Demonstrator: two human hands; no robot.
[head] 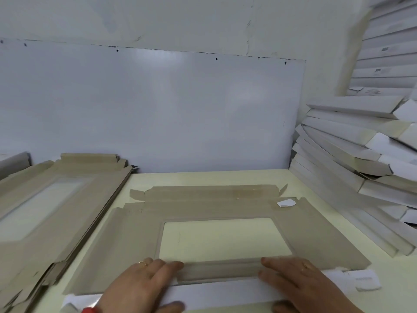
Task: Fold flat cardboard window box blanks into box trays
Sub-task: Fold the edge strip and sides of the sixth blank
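A flat grey-brown cardboard window box blank point(212, 208) lies on the pale yellow table point(225, 177), its rectangular window point(225, 239) showing the table through it. The near flap point(221, 271) is folded up and over, showing its white outer face point(225, 292) at the front edge. My left hand point(140, 285) presses flat on the left end of that fold, fingers straight, thumb under the white edge. My right hand point(302, 283) presses flat on the right end in the same way. The far flaps point(212, 192) lie flat.
A stack of flat window blanks point(45, 211) lies at the left. Folded white box trays point(361, 166) are piled high at the right, leaning toward the table. A white board point(158, 109) stands against the wall behind. A small white paper scrap point(286, 203) lies on the blank.
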